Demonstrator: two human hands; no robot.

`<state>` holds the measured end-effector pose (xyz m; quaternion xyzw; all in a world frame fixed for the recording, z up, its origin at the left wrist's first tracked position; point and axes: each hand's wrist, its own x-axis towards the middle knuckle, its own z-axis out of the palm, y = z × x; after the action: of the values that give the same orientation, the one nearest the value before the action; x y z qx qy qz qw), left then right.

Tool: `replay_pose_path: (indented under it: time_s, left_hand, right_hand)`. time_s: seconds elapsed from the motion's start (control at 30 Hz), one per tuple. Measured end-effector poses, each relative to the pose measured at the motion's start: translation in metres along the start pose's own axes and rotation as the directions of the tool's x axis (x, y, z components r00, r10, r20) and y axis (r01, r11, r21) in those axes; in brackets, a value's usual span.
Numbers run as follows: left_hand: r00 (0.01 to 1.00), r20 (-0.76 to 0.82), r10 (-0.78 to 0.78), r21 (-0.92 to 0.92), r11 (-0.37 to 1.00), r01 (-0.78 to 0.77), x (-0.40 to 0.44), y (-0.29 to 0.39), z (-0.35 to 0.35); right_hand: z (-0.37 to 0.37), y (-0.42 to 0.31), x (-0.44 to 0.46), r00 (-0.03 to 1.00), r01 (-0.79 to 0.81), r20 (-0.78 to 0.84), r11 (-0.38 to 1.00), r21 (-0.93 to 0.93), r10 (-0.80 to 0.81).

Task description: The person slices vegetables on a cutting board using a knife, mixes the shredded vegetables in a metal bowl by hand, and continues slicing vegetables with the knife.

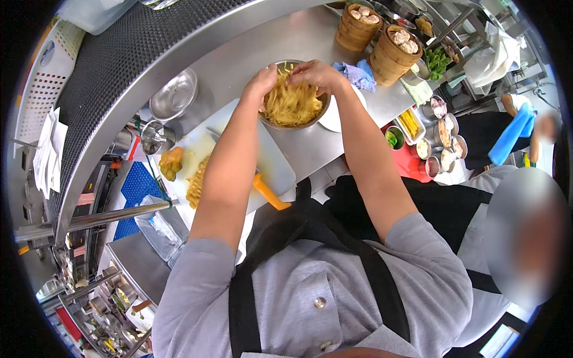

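Note:
A metal bowl (pixel 324 110) full of yellow shredded strips (pixel 292 107) stands on the counter, the strips slightly blurred by motion. My left hand (pixel 261 83) is at the bowl's left rim, its fingertips mostly hidden, so whether it grips the rim or the strips is unclear. From the right, my right hand (pixel 316 76) reaches over the bowl with fingers curled into the strips. Under my left forearm lies a white cutting board (pixel 271 152) with chopped yellow-brown pieces (pixel 196 186), a larger yellow-brown lump (pixel 171 161) and an orange-handled knife (pixel 268 192).
A white plate (pixel 332 120) sits right of the bowl, near a blue cloth (pixel 357 75). Bamboo steamers (pixel 388 62) stand at the back right. Several small ingredient tins (pixel 433 166) are at the right, beside another person (pixel 477 197). An empty metal bowl (pixel 174 95) is left, under a curved shelf (pixel 143 65).

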<state>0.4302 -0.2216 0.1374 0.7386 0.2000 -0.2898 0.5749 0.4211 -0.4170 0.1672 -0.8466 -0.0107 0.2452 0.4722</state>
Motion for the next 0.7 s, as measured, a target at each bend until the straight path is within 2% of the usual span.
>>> replay_pose_path:
  time_s: [0.07,0.1,0.13,0.2,0.3,0.33,0.4,0.47,0.53,0.6,0.67,0.7]
  left_hand:
    - [0.999,0.025,-0.021,0.039,0.999,0.020,0.003,-0.004,0.001]
    - [0.999,0.047,-0.020,0.011,1.000,0.020,0.004,-0.013,0.004]
    - [0.997,0.068,-0.020,-0.019,1.000,0.021,-0.001,-0.018,0.008]
    - [0.999,0.048,0.001,-0.026,1.000,0.000,-0.004,-0.024,0.018]
    - [0.997,0.045,-0.062,-0.210,0.975,0.071,0.019,-0.037,0.029]
    - [0.998,0.043,-0.054,-0.210,0.976,0.062,0.034,-0.044,0.030]
    - [0.996,0.015,0.090,-0.461,0.884,-0.073,0.071,-0.064,0.031]
    - [0.995,-0.010,0.094,-0.437,0.895,-0.089,0.081,-0.063,0.026]
    - [0.998,-0.004,0.069,-0.470,0.880,-0.063,0.074,-0.055,0.020]
    - [0.997,0.011,0.082,-0.483,0.873,-0.067,0.076,-0.054,0.017]
    - [0.991,0.101,0.091,-0.453,0.891,-0.036,0.057,-0.040,0.016]
    - [0.991,0.103,0.090,-0.454,0.891,-0.034,0.056,-0.040,0.016]
  right_hand:
    - [-0.006,0.003,0.014,0.995,-0.096,-0.030,0.991,0.094,0.100]
    - [-0.006,0.015,0.030,0.993,-0.118,0.014,0.992,-0.036,0.118]
    - [0.000,0.021,0.033,0.993,-0.117,0.015,0.992,-0.037,0.117]
    - [0.019,0.032,0.039,0.960,-0.281,0.054,0.951,0.131,0.276]
    - [0.042,0.075,0.079,0.923,-0.383,0.188,0.856,0.347,0.336]
    - [0.045,0.085,0.092,0.903,-0.427,0.226,0.810,0.402,0.364]
    - [0.046,0.094,0.100,0.907,-0.415,0.261,0.802,0.429,0.330]
    - [0.045,0.095,0.096,0.907,-0.409,0.296,0.789,0.458,0.299]
    - [0.037,0.082,0.077,0.954,-0.283,0.228,0.831,0.479,0.193]
    - [0.026,0.064,0.059,0.963,-0.263,0.182,0.828,0.496,0.197]
    - [0.019,0.056,0.056,0.983,-0.178,0.002,0.947,0.266,0.184]
    - [0.014,0.030,0.031,0.988,-0.145,-0.037,0.975,0.167,0.153]
